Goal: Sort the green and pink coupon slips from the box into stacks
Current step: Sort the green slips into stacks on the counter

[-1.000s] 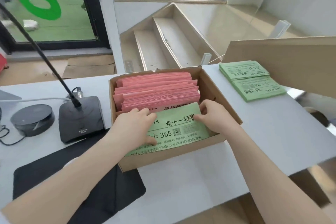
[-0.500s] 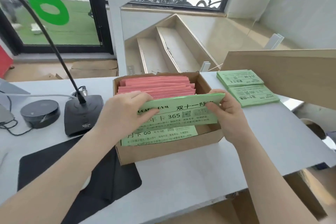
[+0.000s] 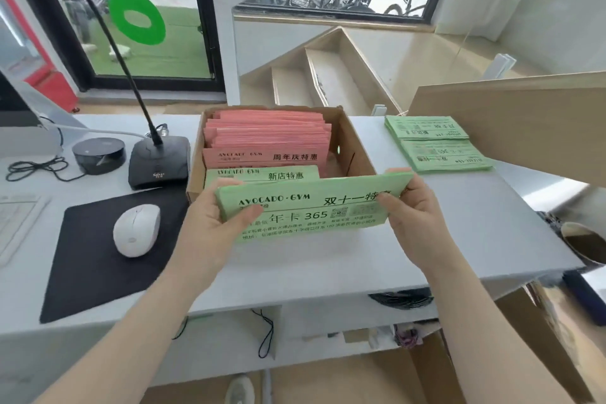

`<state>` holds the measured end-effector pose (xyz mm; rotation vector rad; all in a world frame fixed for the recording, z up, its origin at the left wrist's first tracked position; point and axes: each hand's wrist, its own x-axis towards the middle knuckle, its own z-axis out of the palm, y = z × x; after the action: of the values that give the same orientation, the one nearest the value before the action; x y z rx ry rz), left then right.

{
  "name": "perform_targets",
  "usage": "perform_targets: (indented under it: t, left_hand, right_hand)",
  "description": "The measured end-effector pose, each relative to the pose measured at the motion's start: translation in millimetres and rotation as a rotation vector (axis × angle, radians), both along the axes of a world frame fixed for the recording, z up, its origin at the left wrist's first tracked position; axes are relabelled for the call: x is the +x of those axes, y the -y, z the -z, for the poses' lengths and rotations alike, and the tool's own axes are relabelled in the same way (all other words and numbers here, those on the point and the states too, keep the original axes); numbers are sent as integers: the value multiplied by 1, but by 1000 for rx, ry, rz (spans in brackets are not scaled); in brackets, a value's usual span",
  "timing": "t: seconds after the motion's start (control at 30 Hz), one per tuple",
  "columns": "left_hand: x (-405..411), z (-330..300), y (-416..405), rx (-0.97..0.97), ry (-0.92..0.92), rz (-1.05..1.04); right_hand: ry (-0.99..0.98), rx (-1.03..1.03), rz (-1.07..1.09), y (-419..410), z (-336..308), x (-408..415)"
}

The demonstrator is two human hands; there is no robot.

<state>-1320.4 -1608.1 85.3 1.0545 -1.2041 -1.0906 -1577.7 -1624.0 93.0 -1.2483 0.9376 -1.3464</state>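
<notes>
A thick bundle of green coupon slips [image 3: 311, 203] is lifted upright in front of the cardboard box [image 3: 355, 147]. My left hand [image 3: 210, 226] grips its left end and my right hand [image 3: 413, 216] grips its right end. Inside the box stand several pink slips [image 3: 267, 134] at the back and more green slips [image 3: 262, 174] in front of them. Two stacks of green slips [image 3: 436, 144] lie flat on the white desk to the right of the box.
A gooseneck microphone base [image 3: 159, 162], a round black device [image 3: 98, 155], a white mouse [image 3: 136, 229] and a black mouse pad [image 3: 95, 259] sit left of the box. A wooden board [image 3: 511, 121] juts over the desk's right side. A cup [image 3: 582, 241] stands at the right edge.
Both hands pulled the green bundle up out of the box and toward me. Further green slips now show behind it in the box.
</notes>
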Motion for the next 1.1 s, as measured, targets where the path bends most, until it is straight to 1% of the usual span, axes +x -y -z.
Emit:
perform_targets:
  t: [0.1,0.17,0.2,0.33,0.47,0.53,0.63,0.73,0.77,0.8,0.83,0.9,0.93,0.97,1.0,1.1]
  left_hand:
    - [-4,39,-21,118,171,20]
    - [-5,54,-31,211,153,6]
    - [-6,58,-34,221,140,-13]
    - [-14,61,-40,211,98,-17]
    - [-14,57,-42,150,40,-49]
    - [-6,61,-42,139,106,-18]
    - [5,71,-39,197,289,79]
    - [13,70,-33,196,402,92]
    - [14,65,-31,165,447,100]
    - [15,58,-29,111,509,107]
    - [15,51,-27,39,576,115]
    - [14,36,-22,-120,682,138]
    - [12,28,-20,-193,725,163]
    - [10,21,-17,-263,764,188]
    - [7,14,-14,-326,796,211]
    - [-3,-1,-5,-490,849,278]
  right_hand:
    - [-189,119,17,-17,37,3]
    - [-201,176,39,-25,55,7]
    - [-183,196,46,-28,60,8]
    - [-142,231,59,-32,59,11]
    - [-157,179,46,-37,54,8]
    - [-199,184,46,-40,55,8]
    - [-266,217,117,-43,60,12]
    - [-397,189,187,-45,52,12]
    - [-481,170,207,-46,48,11]
    - [-618,134,242,-48,44,11]
    - [-812,66,309,-49,41,10]
    - [-1246,-139,498,-49,38,13]
    - [-1361,-210,563,-49,35,17]
    - [-1381,-256,579,-49,29,24]
    - [-1338,-290,539,-49,21,32]
    - [-1115,-366,263,-52,-7,57]
